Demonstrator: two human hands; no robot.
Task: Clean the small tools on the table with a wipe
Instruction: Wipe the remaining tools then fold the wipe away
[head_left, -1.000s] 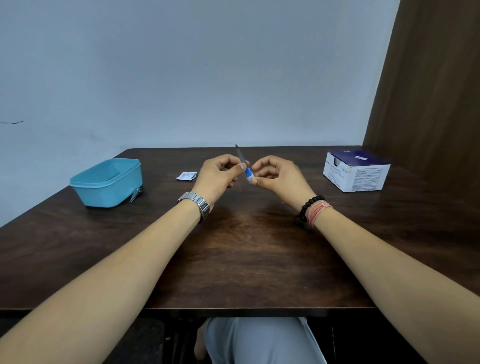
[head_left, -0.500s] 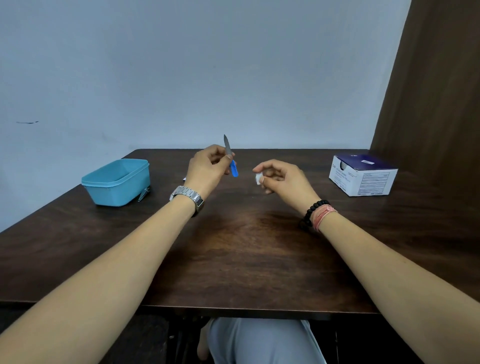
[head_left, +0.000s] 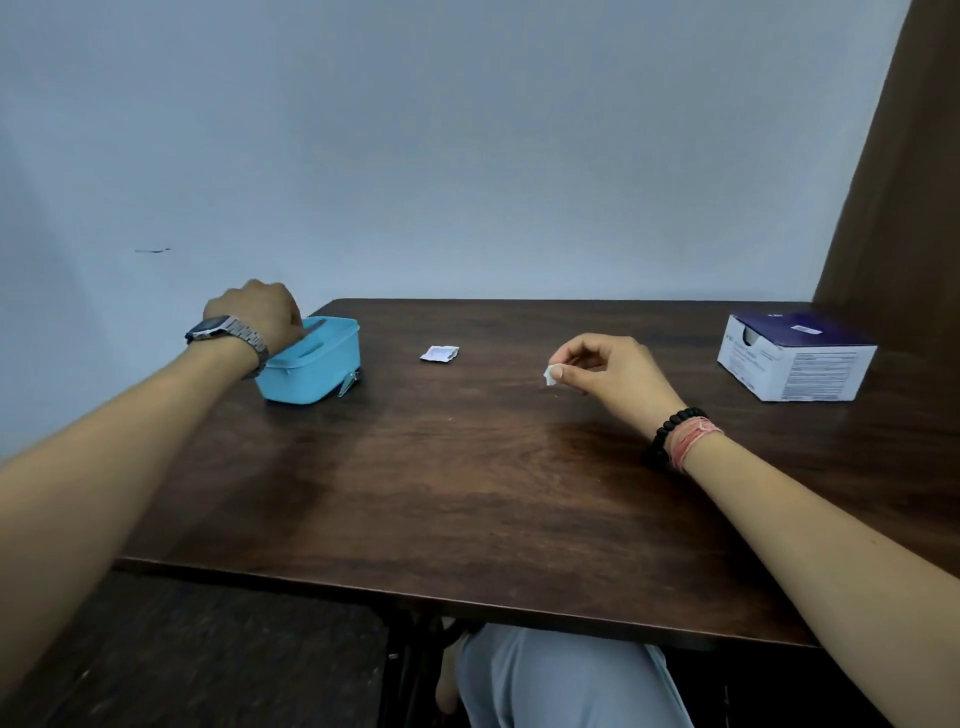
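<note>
My left hand (head_left: 254, 317) reaches over the left end of the light blue container (head_left: 317, 374), knuckles up, with its fingers dipping out of sight behind the rim. The blue-handled tool it held is not visible. My right hand (head_left: 608, 374) hovers just above the table's middle right and pinches a small white wipe (head_left: 549, 375) between thumb and forefinger. A small metal nail clipper (head_left: 349, 385) lies against the container's front right corner.
A torn white wipe packet (head_left: 439, 354) lies on the dark wooden table (head_left: 467, 493) between container and right hand. A white and dark blue box (head_left: 795, 358) stands at the far right near a brown wall. My knees show under the front edge.
My left hand carried the blue-handled tool away from the right hand, leftward to the container, and the tool is now out of sight. The right hand keeps the wipe and has lowered slightly.
</note>
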